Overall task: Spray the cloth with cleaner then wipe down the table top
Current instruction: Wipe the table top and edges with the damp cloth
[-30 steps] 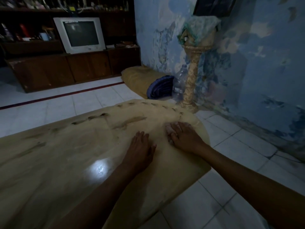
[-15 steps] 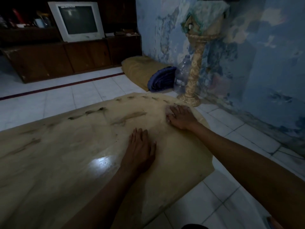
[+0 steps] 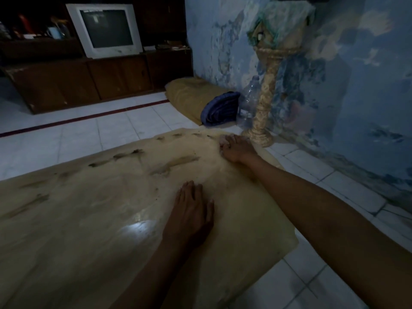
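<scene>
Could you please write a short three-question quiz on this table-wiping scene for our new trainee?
1. True or false: the left hand lies flat on the table top.
2. Where is the right hand? A) near the table's far edge B) on the floor C) on the television
3. What clear container stands beside the carved stand?

Key: 1 true; 2 A; 3 a plastic bottle.

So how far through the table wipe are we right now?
Spraying can't be confirmed; no cleaner bottle shows. In hand: the right hand presses a pale cloth, barely visible beneath its fingers, at the table top's far corner, while the left hand rests flat. Left: dark smears along the far edge remain.
</scene>
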